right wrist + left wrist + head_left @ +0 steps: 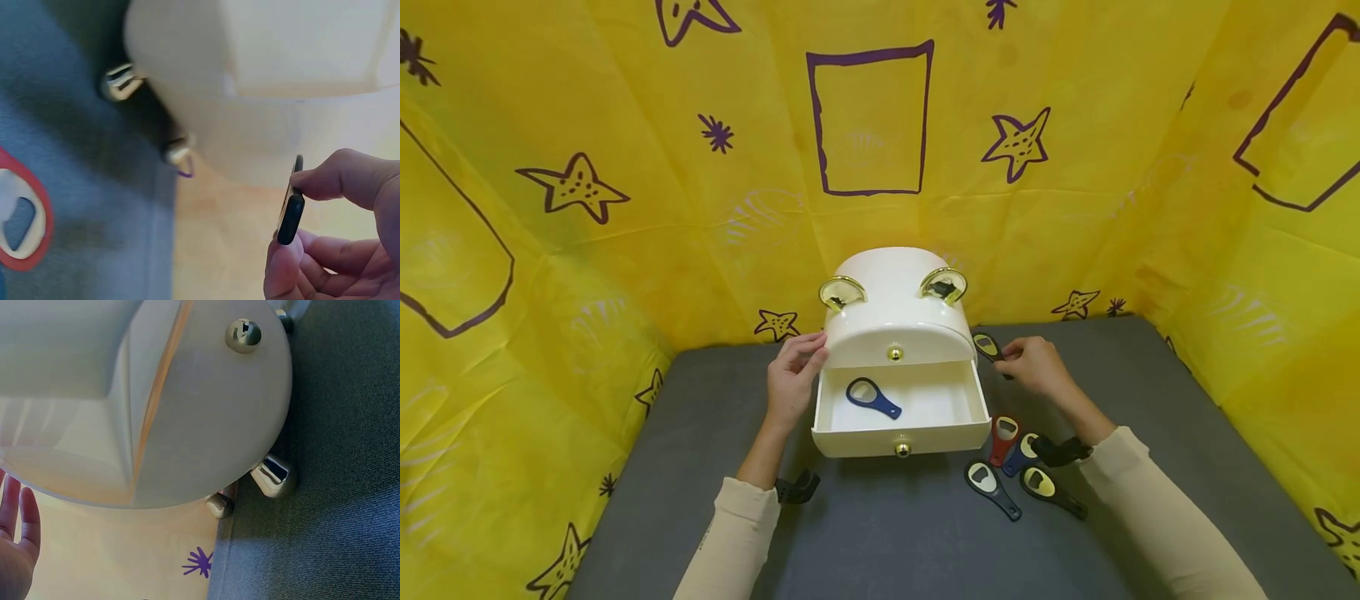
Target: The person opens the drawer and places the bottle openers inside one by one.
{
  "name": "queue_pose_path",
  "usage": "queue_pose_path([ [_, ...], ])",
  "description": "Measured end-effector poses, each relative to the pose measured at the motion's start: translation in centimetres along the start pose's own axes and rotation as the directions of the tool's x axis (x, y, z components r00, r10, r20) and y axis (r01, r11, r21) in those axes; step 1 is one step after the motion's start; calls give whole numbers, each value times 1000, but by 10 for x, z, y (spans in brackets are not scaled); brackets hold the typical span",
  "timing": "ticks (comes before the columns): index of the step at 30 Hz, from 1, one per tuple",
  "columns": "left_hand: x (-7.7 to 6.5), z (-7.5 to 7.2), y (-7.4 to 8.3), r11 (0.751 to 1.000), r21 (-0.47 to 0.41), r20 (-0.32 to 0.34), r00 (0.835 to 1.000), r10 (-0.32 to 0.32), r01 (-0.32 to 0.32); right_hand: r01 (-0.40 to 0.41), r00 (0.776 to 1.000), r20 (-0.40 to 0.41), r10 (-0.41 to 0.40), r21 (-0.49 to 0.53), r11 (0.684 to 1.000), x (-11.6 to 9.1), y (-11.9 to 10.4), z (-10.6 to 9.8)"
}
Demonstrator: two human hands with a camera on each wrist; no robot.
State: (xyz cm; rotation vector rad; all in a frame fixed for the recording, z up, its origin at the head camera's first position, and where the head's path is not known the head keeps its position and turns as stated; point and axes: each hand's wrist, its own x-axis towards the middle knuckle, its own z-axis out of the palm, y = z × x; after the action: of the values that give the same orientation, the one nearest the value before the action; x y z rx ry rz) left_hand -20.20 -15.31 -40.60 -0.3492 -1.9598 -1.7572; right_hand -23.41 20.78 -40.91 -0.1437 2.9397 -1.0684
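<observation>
A white cabinet [891,287] with gold ear-shaped trims and gold knobs stands on a grey table. Its lower drawer [951,402] is pulled out, and a blue bottle opener [874,398] lies inside. My left hand [792,377] rests with extended fingers against the cabinet's left side; in the left wrist view, part of this hand [17,540] shows at the edge. To the right of the cabinet, my right hand [1036,364] pinches a black bottle opener [988,346] between thumb and fingers. The right wrist view shows that opener [291,215] edge-on, beside the white wall.
Right of the drawer's front lie several bottle openers: a red one [1002,440], a blue one [1020,457] and two dark ones, one nearer the drawer [992,489] and one farther right [1052,492]. Yellow cloth [760,275] with purple drawings hangs behind and along both sides.
</observation>
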Motion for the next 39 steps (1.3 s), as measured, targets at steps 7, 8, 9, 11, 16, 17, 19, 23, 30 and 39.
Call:
queue_pose_path([
  [7, 0, 0, 0, 1000, 18, 6, 1000, -11, 11, -4, 1000, -24, 4, 25, 1000, -12, -13, -26],
  [8, 0, 0, 0, 1000, 17, 5, 1000, -10, 10, -3, 1000, -30, 3, 24, 1000, -14, -15, -29],
  [9, 0, 0, 0, 1000, 13, 4, 1000, -7, 7, -1, 999, -36, 2, 23, 1000, -16, -17, -32],
  [11, 0, 0, -1, 1000, 4, 2, 1000, 3, -3, 2, 999, -48, -1, 21, 1000, -20, -21, -38],
  [16, 0, 0, -2, 1000, -12, -1, 1000, 18, -18, 22, 996, -84, -19, 31, 999, -28, -32, -50],
  [17, -1, 0, -2, 1000, -13, -1, 1000, 18, -18, 29, 995, -92, -26, 34, 999, -30, -34, -52],
  [19, -1, 0, -2, 1000, -10, 0, 1000, 14, -14, 43, 994, -102, -39, 39, 998, -32, -39, -55],
  [23, -1, 0, -3, 1000, -10, 1, 1000, 8, -8, 74, 991, -114, -69, 46, 996, -36, -47, -60],
  [30, -1, -1, -11, 999, -30, -7, 1000, 30, -30, 115, 987, -122, -106, 72, 991, -43, -65, -64],
  [39, 3, -3, -32, 999, -22, -18, 999, 37, -37, 169, 982, -104, -159, 99, 981, -49, -91, -62],
])
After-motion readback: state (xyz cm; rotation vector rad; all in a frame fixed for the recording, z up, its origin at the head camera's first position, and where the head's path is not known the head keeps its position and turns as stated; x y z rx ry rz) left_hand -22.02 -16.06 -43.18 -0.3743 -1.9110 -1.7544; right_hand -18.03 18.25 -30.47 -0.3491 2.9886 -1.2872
